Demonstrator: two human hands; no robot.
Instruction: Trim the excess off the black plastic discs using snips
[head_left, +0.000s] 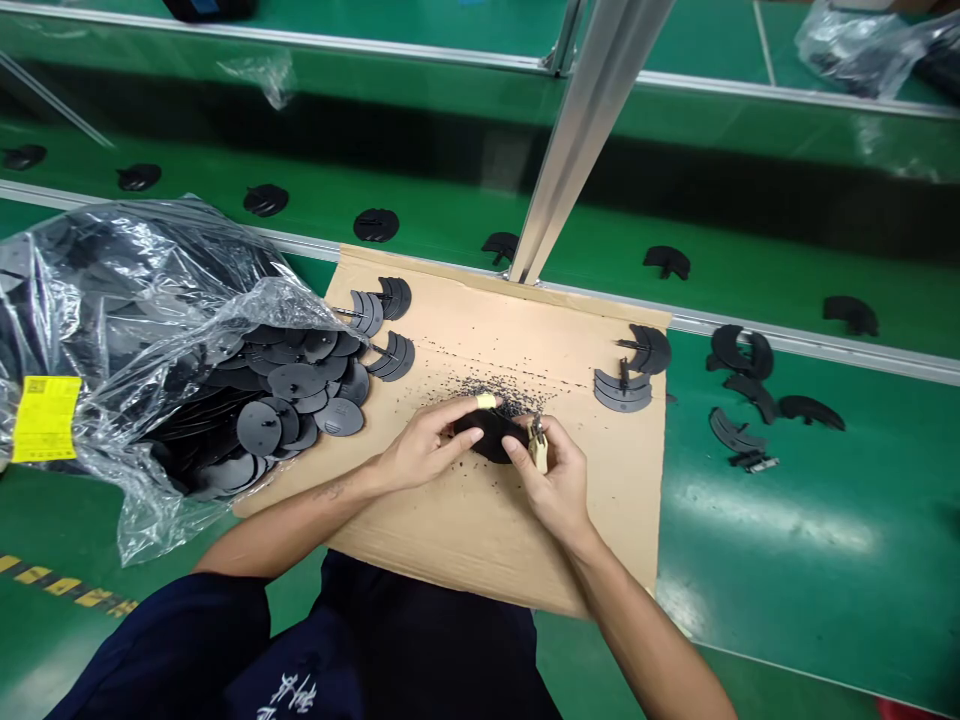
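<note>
Over the middle of the cardboard sheet, a black disc-shaped part is held between both hands. My left hand grips its left edge with thumb and fingers; a yellowish wrap covers one fingertip. My right hand pinches the right edge and also has a small cutter-like tool with pale handles tucked in its fingers. Small black scraps lie scattered just beyond the disc. Curved black parts rest at the cardboard's upper left, and more of them at its right.
A clear plastic bag spilling many black discs lies on the left. Loose curved parts sit on the green table at right. A metal post rises behind the cardboard, and spaced black parts line the green surface beyond.
</note>
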